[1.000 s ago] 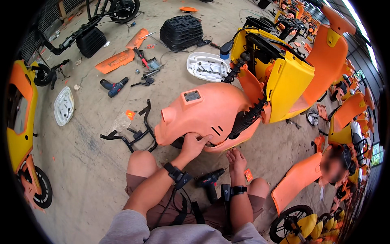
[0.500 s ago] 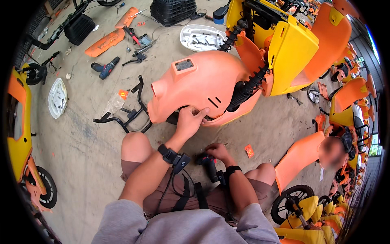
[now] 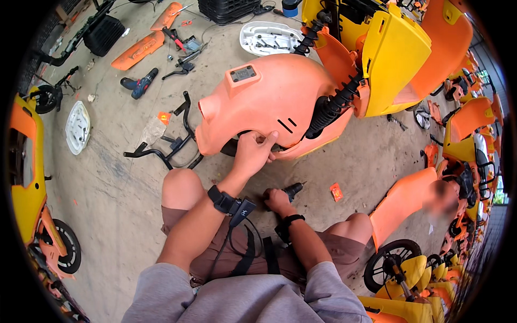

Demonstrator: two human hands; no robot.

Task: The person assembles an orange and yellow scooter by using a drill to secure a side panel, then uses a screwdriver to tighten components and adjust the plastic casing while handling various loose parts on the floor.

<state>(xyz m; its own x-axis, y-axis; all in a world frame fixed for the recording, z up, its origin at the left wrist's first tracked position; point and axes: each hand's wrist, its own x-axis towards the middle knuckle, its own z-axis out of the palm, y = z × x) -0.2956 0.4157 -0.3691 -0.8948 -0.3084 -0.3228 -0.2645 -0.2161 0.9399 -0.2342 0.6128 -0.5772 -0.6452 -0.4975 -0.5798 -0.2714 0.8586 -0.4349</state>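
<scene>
My left hand (image 3: pixel 254 153) grips the lower edge of a large orange plastic fender (image 3: pixel 258 110), thumb on the outer face near two dark slots, fingers curled under the rim. What those fingertips touch behind the edge is hidden. Below the fender, near my knees, my right hand (image 3: pixel 278 201) is closed around a cordless drill (image 3: pixel 293 190). Its dark front end points up and right, away from the fender's edge; the rest is mostly hidden by the hand. A black spring shock absorber (image 3: pixel 329 111) stands against the fender's right side, beside a yellow body panel (image 3: pixel 396 62).
Black handlebars (image 3: pixel 171 153) lie left of the fender. Another drill (image 3: pixel 140 84), hand tools and white trays of bolts (image 3: pixel 78 128) (image 3: pixel 271 39) are on the floor. A small orange packet (image 3: pixel 336 192) and a long orange panel (image 3: pixel 403 207) lie to the right, near a person (image 3: pixel 440 198).
My right hand has turned the drill, so its front end now points up and right, and has shifted slightly left. My left hand keeps its hold on the fender. The view has shifted slightly.
</scene>
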